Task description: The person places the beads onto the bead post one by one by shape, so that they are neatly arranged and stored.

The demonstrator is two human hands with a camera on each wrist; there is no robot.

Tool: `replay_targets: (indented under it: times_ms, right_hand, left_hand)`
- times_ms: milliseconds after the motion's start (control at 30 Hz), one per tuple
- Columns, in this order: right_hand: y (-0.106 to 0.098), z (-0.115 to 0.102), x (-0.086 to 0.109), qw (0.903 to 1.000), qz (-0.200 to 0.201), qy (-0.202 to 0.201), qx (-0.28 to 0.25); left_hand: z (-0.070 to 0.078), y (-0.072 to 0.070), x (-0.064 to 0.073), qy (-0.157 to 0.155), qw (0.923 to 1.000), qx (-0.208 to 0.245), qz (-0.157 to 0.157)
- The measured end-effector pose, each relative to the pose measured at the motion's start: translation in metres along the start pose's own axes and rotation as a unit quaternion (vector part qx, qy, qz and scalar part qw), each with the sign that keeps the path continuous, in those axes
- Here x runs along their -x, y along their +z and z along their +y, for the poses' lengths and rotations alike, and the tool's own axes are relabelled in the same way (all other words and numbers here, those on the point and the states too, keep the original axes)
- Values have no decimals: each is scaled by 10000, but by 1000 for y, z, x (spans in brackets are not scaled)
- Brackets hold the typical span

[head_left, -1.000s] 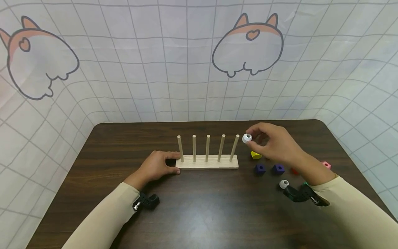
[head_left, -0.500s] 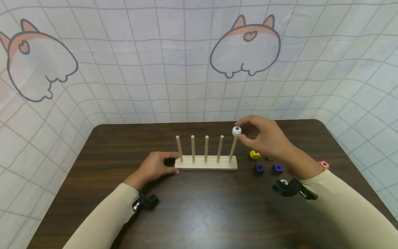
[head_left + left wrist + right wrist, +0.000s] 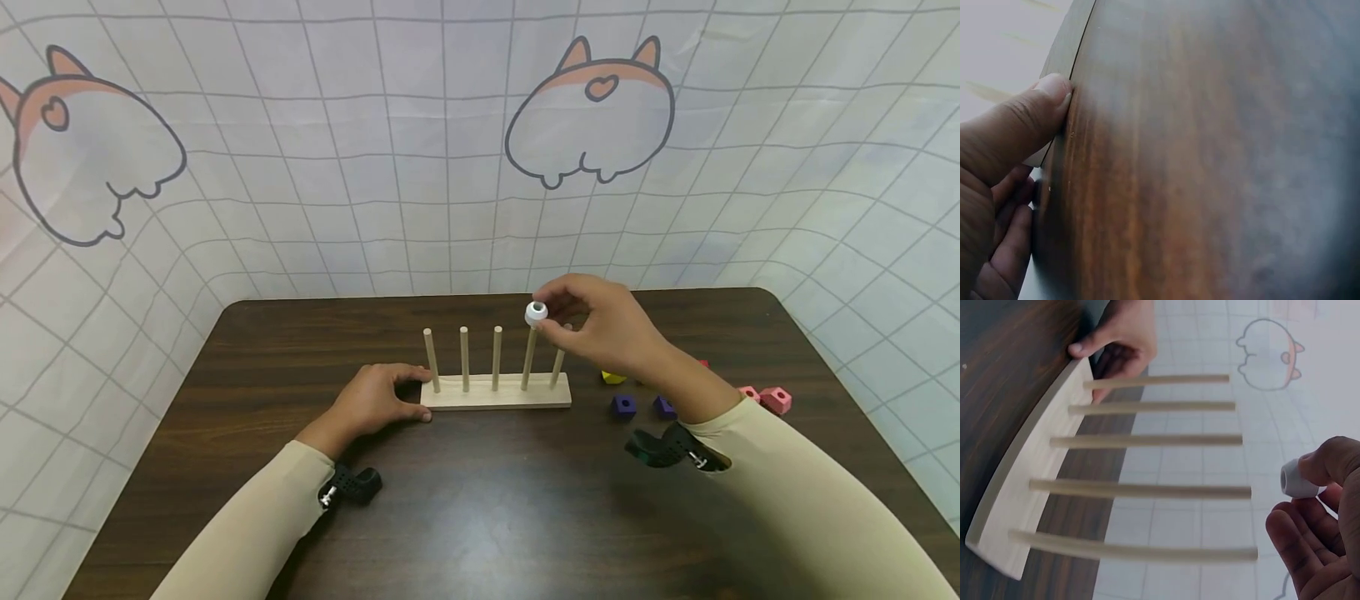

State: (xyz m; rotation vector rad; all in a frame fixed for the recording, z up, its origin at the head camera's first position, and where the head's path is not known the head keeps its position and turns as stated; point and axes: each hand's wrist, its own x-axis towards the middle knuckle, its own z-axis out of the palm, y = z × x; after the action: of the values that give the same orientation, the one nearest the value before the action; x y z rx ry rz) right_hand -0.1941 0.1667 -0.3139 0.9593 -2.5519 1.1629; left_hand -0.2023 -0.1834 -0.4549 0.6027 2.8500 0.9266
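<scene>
A pale wooden peg board (image 3: 495,398) with several upright pegs lies on the dark table. My left hand (image 3: 377,402) grips its left end, thumb at the front edge and fingers behind; in the left wrist view the thumb (image 3: 1029,119) presses that edge. My right hand (image 3: 603,327) pinches a white bead (image 3: 536,313) with a hole through it. In the head view the bead overlaps the top of the second peg from the right. The right wrist view has the bead (image 3: 1296,481) just beyond the peg tips, with a gap between.
Right of the board lie small holed blocks: a dark blue one (image 3: 623,407), another partly behind the right forearm, a yellow one (image 3: 613,377) and a pink one (image 3: 776,400). A white grid-patterned cloth (image 3: 375,208) hangs behind the table (image 3: 480,500).
My right hand has carried the white bead left and slightly up, from right of the board, past the rightmost peg, to the second peg from the right. The left hand stays on the board.
</scene>
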Motion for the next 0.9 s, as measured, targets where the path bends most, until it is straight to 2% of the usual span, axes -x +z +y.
replay_targets:
  times_ms: [367,900]
  right_hand:
    - [18,-10,-14,9998,-78,173,-106]
    - [42,-26,-31,9979,-171,387,-482]
  left_hand:
    - [4,-1,1,-129,9997,11,-197]
    - [6,-2,1,-39,9999,3,-167]
